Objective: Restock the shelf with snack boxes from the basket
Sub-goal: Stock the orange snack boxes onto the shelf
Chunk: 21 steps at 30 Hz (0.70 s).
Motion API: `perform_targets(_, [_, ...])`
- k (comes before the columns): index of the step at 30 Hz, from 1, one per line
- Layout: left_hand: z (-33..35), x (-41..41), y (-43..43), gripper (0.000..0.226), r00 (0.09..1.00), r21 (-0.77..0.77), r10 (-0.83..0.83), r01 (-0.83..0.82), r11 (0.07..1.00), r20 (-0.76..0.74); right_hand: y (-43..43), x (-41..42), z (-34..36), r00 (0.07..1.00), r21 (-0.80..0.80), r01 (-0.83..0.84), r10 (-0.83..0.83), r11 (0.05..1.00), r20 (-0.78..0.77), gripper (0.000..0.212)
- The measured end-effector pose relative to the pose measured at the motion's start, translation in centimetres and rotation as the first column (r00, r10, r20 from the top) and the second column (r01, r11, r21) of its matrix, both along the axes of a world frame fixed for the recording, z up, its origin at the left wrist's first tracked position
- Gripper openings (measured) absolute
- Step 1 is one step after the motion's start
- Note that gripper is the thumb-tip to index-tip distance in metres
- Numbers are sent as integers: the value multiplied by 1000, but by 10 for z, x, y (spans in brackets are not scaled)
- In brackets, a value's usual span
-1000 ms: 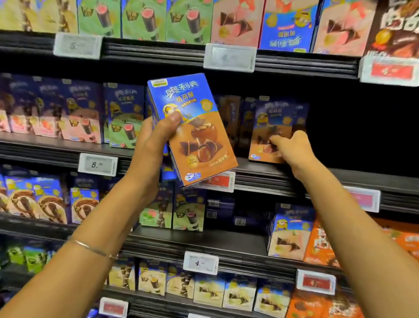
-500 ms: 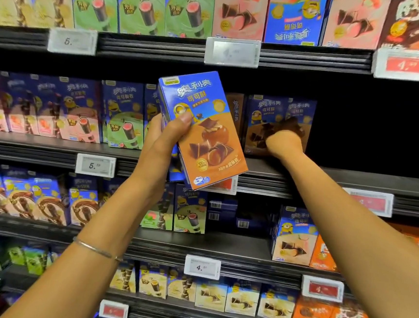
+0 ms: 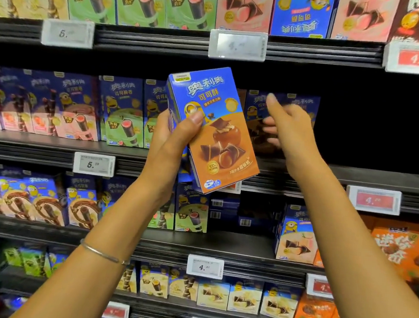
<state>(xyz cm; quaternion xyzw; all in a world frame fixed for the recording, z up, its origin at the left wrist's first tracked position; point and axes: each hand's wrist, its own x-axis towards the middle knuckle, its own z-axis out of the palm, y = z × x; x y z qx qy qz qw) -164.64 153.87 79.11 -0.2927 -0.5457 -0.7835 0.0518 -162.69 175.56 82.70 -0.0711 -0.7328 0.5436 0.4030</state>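
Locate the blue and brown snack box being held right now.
In the head view the blue and brown snack box sits centre frame, tilted, gripped by the left hand in front of the second shelf, with the open right hand just to its right.

Both forearms bare from the lower edge of the frame up to the hands; no sleeve visible on either side, no gloves.

Left hand (image 3: 169, 140), centre of the frame: thumbnail (image 3: 196, 117) short, rounded, unpainted. No ring visible on the parts that show.

Left forearm, lower left of centre: one thin metal bangle (image 3: 102, 253), silvery, plain, sitting across the arm. It shows as a narrow band with a small thicker spot at its right end; whether that is a clasp cannot be told.

Right hand (image 3: 290, 130), right of centre: motion-blurred, nails indistinct. No watch, band or ring visible on the right wrist or forearm.
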Motion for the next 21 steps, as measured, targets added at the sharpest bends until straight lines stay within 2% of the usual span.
perform_targets(2, [0, 2, 4, 82, 1000, 22, 9, -9, 1000, -10, -24, 29, 3, 940, -52, -335, 337, 941, 43, 56])
perform_targets(3, [1, 3, 7, 85, 1000, 24, 16, -16, 1000, -12, -34, 40, 2, 914, -4, -399, 398, 917, 74, 55])
perform_targets(5, [3, 5, 12, 88, 999, 3, 21, -21, 1000, -28, -49, 52, -2, 911, 114, -412, 404, 904, 84, 44])
perform_targets(7, [5, 5, 15, 88, 999, -38, 21, -22, 999, -33, -56, 58, -5, 923, 125, -386, 383, 914, 46, 39])
perform_targets(14, [-1, -3, 18, 68, 987, 3, 147, -147, 989, 71, -21, 63, -9, 915, -103, -400, 403, 910, 5, 28])
perform_targets(16, [-2, -7, 16, 61, 984, 16, 162, -163, 986, 76, 1, 61, -12, 960, -111, -278, 278, 954, -18, 26])
perform_targets(18, [-2, -8, 14, 64, 984, 33, 151, -154, 987, 92, 29, 55, -15, 1000, -19, -4, 3, 1000, -24, 33])
perform_targets(19, [-1, -8, 14, 66, 984, 36, 148, -152, 988, 98, 44, 53, -17, 993, 25, 114, -113, 993, -34, 36])
perform_targets(21, [-1, -7, 14, 63, 983, 38, 153, -157, 987, 99, 68, 45, -19, 969, 81, 247, -246, 966, -22, 36])
